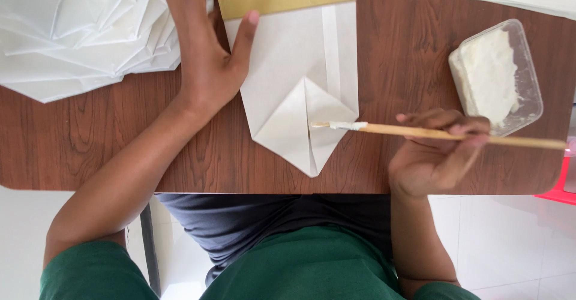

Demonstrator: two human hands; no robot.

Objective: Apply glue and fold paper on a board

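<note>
**A:** Why that grip? The right hand (435, 156), nearest the body, is closed around a wooden stick (444, 134), whose paste-coated tip touches the folded white paper (294, 78), apparently to spread glue.

**B:** And its direction?

**A:** The stick lies crosswise, tip toward the left hand (207, 54), which presses flat and open on the paper's edge, seemingly steadying it. Beyond the right hand sits a plastic tub (528, 84) of white paste.

Only 1 head-worn view, looking straight down, close over the wooden table (120, 150).
</note>
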